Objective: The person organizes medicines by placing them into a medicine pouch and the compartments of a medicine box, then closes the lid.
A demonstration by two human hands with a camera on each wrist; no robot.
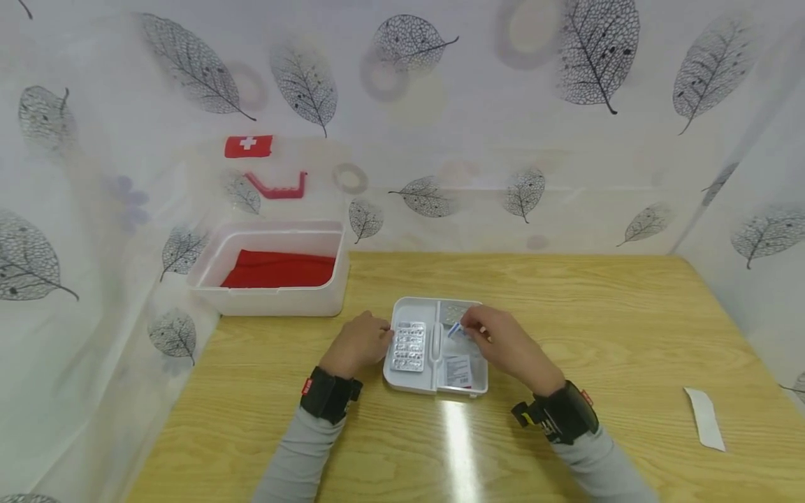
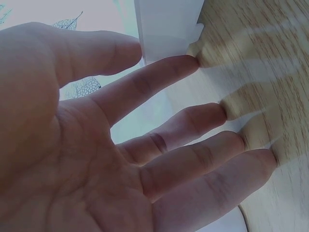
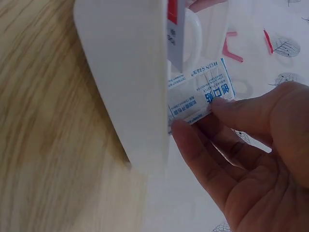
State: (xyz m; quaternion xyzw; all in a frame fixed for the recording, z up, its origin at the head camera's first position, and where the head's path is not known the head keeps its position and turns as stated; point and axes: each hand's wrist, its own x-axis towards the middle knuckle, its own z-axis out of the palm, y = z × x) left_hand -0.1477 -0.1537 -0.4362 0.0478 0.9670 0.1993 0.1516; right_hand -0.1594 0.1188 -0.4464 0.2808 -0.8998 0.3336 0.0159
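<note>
An open white plastic case (image 1: 411,309) lies in front of me, a grey-white handle bar (image 1: 437,342) along its middle divider. Silver blister packs (image 1: 409,347) lie in its left half; a small white printed packet (image 1: 458,371) is in the right half. My right hand (image 1: 506,342) pinches a blue-and-white wrapped adhesive bandage (image 3: 203,94) between thumb and fingers, over the right half. Beside the case's left wall is my left hand (image 1: 360,342), its thumb and index fingertip right at the wall and the other fingers extended toward the table (image 2: 270,58).
A white bin (image 1: 277,302) holding red cloth (image 1: 283,269) stands at the back left. Behind it show a red handle (image 1: 277,190) and a red patch with a white cross (image 1: 248,147). A white strip (image 1: 706,419) lies far right. Leaf-printed sheeting (image 1: 472,140) encloses the table.
</note>
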